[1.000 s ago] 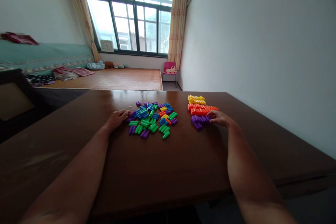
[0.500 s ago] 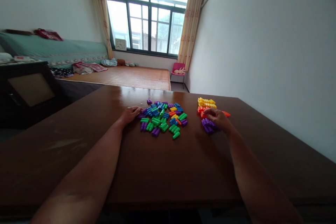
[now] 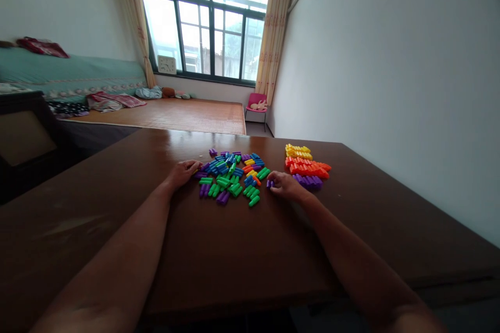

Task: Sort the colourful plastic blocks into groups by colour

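Note:
A mixed pile of small plastic toy blocks [image 3: 224,181], in green, blue, purple, yellow and orange, lies on the brown table [image 3: 234,250]. At the pile's left edge rests my left hand [image 3: 183,174], its fingers curled together. A bit of yellow shows by its fingertips, but what they hold is hidden. Just right of the pile, my right hand [image 3: 288,186] pinches a purple toy block [image 3: 269,184] close to the tabletop. Beyond that hand lie rows sorted by colour: yellow blocks [image 3: 299,151], orange blocks [image 3: 308,167] and purple blocks [image 3: 308,181].
A white wall [image 3: 383,73] runs along the right. Past the table's far edge are a low bed with a mat [image 3: 191,114], a pink chair [image 3: 257,103] holding a soft toy, and a window. At the left stands a dark cabinet [image 3: 27,135].
My right hand has moved left from the sorted rows to the pile's right side and now grips a purple block. The left hand stays by the pile. The view has turned slightly right.

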A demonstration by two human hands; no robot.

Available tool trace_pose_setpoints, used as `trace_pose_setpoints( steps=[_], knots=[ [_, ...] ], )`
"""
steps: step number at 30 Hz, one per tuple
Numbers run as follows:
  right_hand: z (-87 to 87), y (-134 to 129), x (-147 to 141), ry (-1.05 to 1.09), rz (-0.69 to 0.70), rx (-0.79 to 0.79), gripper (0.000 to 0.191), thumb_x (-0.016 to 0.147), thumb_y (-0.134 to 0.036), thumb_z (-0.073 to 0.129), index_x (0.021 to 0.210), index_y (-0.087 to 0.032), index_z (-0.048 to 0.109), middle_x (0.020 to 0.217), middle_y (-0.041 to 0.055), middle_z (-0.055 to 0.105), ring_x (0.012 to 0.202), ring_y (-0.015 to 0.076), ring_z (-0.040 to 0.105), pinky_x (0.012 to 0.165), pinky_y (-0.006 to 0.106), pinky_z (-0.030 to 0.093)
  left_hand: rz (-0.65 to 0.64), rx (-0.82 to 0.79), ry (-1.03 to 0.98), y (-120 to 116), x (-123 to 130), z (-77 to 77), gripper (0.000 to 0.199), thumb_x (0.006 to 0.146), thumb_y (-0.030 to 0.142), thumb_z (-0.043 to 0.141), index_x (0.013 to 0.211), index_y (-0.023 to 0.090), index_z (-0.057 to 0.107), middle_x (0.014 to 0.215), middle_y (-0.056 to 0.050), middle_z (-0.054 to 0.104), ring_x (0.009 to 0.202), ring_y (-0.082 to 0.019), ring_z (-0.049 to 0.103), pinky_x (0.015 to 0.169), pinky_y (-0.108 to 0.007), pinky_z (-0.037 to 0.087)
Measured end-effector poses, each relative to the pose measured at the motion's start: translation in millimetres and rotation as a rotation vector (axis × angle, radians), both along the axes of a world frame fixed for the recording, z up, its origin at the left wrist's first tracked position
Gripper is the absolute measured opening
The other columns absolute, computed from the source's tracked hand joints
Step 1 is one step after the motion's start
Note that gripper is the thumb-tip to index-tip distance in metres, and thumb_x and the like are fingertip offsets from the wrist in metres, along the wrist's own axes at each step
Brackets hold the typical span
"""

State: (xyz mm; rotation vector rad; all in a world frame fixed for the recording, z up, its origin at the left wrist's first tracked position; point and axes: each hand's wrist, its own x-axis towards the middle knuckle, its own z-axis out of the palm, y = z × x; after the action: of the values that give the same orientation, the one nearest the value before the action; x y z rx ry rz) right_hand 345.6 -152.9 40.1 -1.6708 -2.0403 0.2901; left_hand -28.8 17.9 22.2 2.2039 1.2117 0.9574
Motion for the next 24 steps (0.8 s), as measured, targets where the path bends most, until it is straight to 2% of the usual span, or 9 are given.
trace_pose_setpoints(
  steps=[3,5,8,10,12,15,19,24],
  knots=[
    [20.0,-18,55,0.220,-0.063,-0.017,0.033,0.073,-0.022,0.064,0.106,-0.021,0.061,0.100,0.0036,0.067,0.086,0.0163,0.064,0.077,0.028,0.052,-0.010,-0.007,0.023,1,-1,0.2,0.059,0.079,0.065,0.044,0.094,0.017,0.075,0.092,-0.005,0.076,0.087,-0.025,0.067,0.078,-0.028,0.048],
    [27.1,-32,103,0.314,-0.206,-0.021,0.032,0.072,-0.025,0.066,0.104,-0.021,0.061,0.103,0.0050,0.067,0.088,0.0170,0.064,0.075,0.027,0.052,-0.011,-0.018,0.023,1,-1,0.5,0.060,0.079,0.065,0.044,0.094,0.017,0.075,0.094,-0.005,0.076,0.088,-0.025,0.067,0.078,-0.028,0.049],
    [22.1,-49,161,0.341,-0.449,-0.094,0.029,0.064,-0.018,0.070,0.093,-0.019,0.063,0.091,0.0051,0.070,0.083,0.0186,0.065,0.072,0.027,0.053,-0.005,-0.028,0.015,0,-2,1.8,0.060,0.078,0.066,0.045,0.095,0.017,0.075,0.094,-0.006,0.076,0.090,-0.026,0.067,0.078,-0.028,0.049],
    [12.4,-53,179,0.290,-0.558,-0.149,0.028,0.059,-0.010,0.070,0.084,-0.019,0.065,0.086,0.0040,0.070,0.082,0.0199,0.065,0.073,0.028,0.052,0.004,-0.028,0.019,0,-2,2.8,0.060,0.077,0.067,0.045,0.094,0.017,0.076,0.093,-0.005,0.076,0.090,-0.026,0.067,0.079,-0.028,0.049],
    [3.6,-52,182,0.244,-0.598,-0.195,0.031,0.055,-0.005,0.067,0.082,-0.019,0.066,0.088,0.0031,0.071,0.085,0.0210,0.066,0.077,0.028,0.052,0.009,-0.026,0.018,-1,-1,3.2,0.060,0.076,0.067,0.046,0.094,0.018,0.076,0.092,-0.005,0.076,0.090,-0.026,0.067,0.080,-0.029,0.049],
    [-2.4,-48,173,0.269,-0.536,-0.251,0.038,0.054,-0.002,0.062,0.087,-0.019,0.067,0.096,0.0026,0.071,0.091,0.0203,0.066,0.080,0.027,0.051,0.007,-0.036,0.010,1,-1,2.2,0.060,0.076,0.067,0.046,0.097,0.018,0.075,0.093,-0.004,0.076,0.091,-0.026,0.067,0.081,-0.029,0.049],
    [-0.1,-48,168,0.280,-0.472,-0.196,0.038,0.054,-0.003,0.061,0.088,-0.019,0.068,0.096,0.0031,0.072,0.089,0.0193,0.067,0.079,0.026,0.051,0.004,-0.042,0.024,1,-2,0.5,0.061,0.077,0.068,0.044,0.096,0.019,0.075,0.096,-0.005,0.076,0.093,-0.026,0.066,0.083,-0.030,0.048],
    [14.9,-44,164,-0.010,-0.685,0.005,0.017,0.062,-0.012,0.057,0.069,-0.023,0.068,0.073,0.0024,0.070,0.069,0.0180,0.064,0.066,0.027,0.047,-0.015,-0.010,0.029,0,-3,-0.9,0.061,0.079,0.067,0.042,0.095,0.018,0.075,0.094,-0.006,0.076,0.091,-0.025,0.067,0.082,-0.030,0.048]
  ],
)
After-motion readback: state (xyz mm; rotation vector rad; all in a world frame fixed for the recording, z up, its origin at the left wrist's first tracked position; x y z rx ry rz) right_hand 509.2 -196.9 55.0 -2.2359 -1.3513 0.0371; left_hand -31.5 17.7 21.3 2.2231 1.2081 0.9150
